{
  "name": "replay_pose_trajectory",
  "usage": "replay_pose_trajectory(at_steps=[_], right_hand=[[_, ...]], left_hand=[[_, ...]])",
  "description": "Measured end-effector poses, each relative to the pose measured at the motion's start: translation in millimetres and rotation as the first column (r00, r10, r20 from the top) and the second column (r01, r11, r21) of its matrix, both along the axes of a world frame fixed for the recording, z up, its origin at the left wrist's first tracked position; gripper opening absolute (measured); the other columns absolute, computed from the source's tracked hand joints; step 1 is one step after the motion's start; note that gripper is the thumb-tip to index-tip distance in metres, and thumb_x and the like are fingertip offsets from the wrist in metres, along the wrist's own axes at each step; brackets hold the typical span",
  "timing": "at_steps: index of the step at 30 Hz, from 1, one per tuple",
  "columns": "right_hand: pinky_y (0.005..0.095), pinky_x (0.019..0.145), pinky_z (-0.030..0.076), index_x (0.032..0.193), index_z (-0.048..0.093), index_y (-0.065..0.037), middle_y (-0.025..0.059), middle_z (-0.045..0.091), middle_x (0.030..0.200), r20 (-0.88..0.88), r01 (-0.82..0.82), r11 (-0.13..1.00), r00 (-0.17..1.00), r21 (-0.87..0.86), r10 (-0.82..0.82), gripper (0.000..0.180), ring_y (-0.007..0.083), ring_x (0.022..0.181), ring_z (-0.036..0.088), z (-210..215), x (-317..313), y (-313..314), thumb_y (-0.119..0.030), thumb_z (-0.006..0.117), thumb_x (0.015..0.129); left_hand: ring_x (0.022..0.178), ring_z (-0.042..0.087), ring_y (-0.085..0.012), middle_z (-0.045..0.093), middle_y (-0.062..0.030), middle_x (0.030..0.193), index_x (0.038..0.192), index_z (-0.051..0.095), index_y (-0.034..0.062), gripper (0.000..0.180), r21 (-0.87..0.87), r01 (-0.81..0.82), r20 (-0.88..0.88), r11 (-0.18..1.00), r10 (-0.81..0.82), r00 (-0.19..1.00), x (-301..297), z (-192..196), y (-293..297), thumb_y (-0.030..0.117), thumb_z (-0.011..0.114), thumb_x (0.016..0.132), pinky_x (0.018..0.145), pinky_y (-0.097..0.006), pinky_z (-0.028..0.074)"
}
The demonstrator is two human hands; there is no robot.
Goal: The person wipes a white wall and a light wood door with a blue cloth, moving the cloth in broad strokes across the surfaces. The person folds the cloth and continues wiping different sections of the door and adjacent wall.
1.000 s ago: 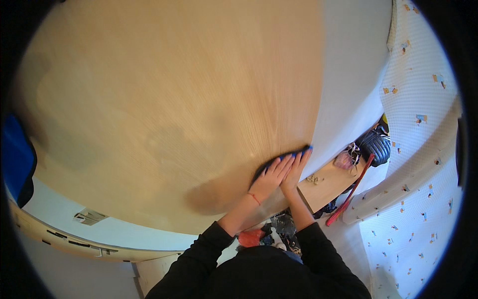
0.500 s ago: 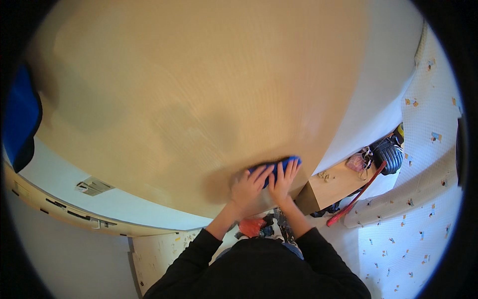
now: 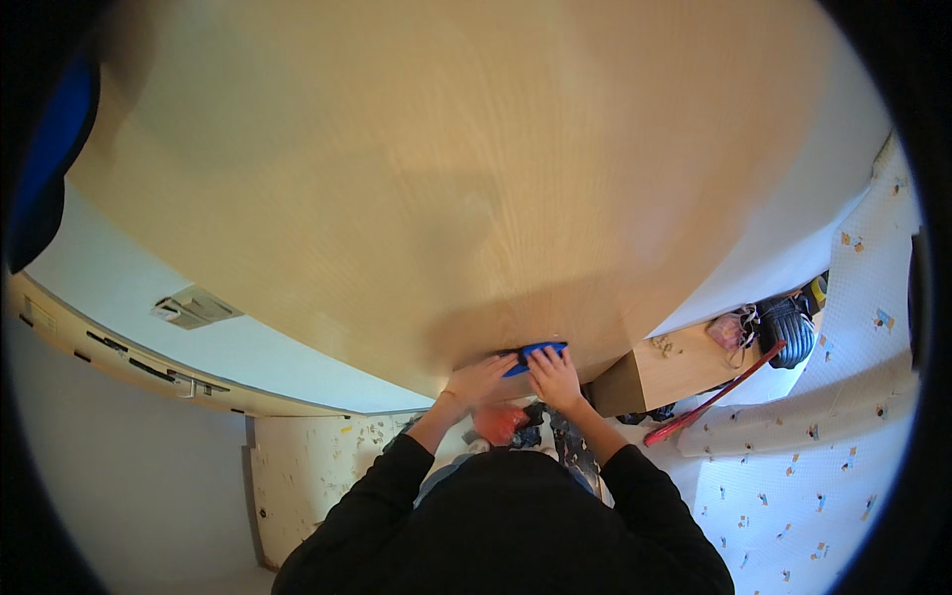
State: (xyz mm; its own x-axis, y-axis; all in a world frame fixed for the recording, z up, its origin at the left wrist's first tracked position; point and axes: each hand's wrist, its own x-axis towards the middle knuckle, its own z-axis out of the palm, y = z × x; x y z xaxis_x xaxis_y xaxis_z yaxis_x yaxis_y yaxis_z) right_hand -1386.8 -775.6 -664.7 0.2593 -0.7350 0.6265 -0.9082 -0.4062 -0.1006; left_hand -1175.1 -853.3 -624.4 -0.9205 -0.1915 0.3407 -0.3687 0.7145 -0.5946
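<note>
Both my hands are at the lower edge of a large light wood-grained panel [image 3: 476,238]. A folded blue cloth [image 3: 545,349] lies pressed against it. My left hand [image 3: 478,379] is at the cloth's left end, with its fingertips on it. From the right, my right hand [image 3: 553,379] grips the cloth with bent fingers over its front. My palms and the cloth's underside are hidden.
Right of the panel a low wooden cabinet [image 3: 684,372] holds a pink bag [image 3: 727,332] and a black puffy item [image 3: 786,332]. A red stick [image 3: 714,399] leans there. Below me is a red plastic bag [image 3: 499,423]. A switch plate [image 3: 196,308] sits left.
My hands and the cloth have moved down the panel, toward me. The right hand has shifted lower on the cloth, and the whole view has shifted a little.
</note>
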Motion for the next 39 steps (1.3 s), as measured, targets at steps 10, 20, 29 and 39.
replay_pose_trajectory(at_steps=[10, 20, 29, 39], right_hand=[[0.0593, 0.107, 0.022, 0.116, 0.061, -0.006, 0.0245, 0.046, 0.133, 0.165, 0.079, 0.940, 0.986, -0.331, -0.025, 0.035, 0.0466, 0.128, 0.035, 136.6, 56.6, -42.2, -0.023, 0.060, 0.085], [0.0577, 0.104, 0.026, 0.104, 0.065, -0.017, 0.0115, 0.051, 0.129, -0.103, -0.074, 0.926, 0.994, -0.369, 0.038, 0.026, 0.0367, 0.126, 0.041, 58.0, 67.5, -48.9, -0.024, 0.059, 0.080], [0.0502, 0.101, 0.035, 0.122, 0.060, -0.008, 0.0141, 0.051, 0.133, -0.036, -0.233, 0.972, 0.972, -0.009, 0.233, 0.041, 0.0330, 0.121, 0.047, 78.1, 95.9, -17.5, -0.016, 0.060, 0.082], [0.0421, 0.096, 0.037, 0.108, 0.069, -0.018, 0.0061, 0.054, 0.130, 0.110, -0.027, 0.847, 0.989, -0.531, 0.100, 0.030, 0.0249, 0.115, 0.051, 184.7, 164.8, -74.6, -0.022, 0.063, 0.079]], left_hand=[[0.129, 0.006, -0.0646, 0.050, -0.0114, 0.108, 0.091, 0.065, 0.0315, 0.018, -0.014, -0.244, -0.644, 0.970, 0.178, 0.744, 6.8, 115.1, -11.9, 0.043, 0.066, 0.076, 0.096, -0.076, 0.000], [0.120, 0.031, -0.0429, 0.054, -0.0023, 0.103, 0.090, 0.065, 0.0222, 0.029, 0.161, -0.167, -0.504, 0.973, 0.227, 0.833, 49.0, -0.3, -10.6, 0.048, 0.061, 0.078, 0.082, -0.071, 0.024], [0.102, 0.045, -0.0431, 0.053, 0.0019, 0.087, 0.075, 0.066, 0.0237, 0.026, 0.329, -0.294, -0.368, 0.897, 0.408, 0.835, 95.2, 7.5, 5.8, 0.049, 0.066, 0.074, 0.069, -0.069, 0.036], [0.132, -0.002, -0.0643, 0.029, -0.0283, 0.144, 0.083, 0.054, 0.0115, 0.031, -0.090, -0.311, -0.799, 0.946, 0.118, 0.589, 108.4, 132.2, -38.3, 0.042, 0.052, 0.085, 0.098, -0.078, 0.002]])
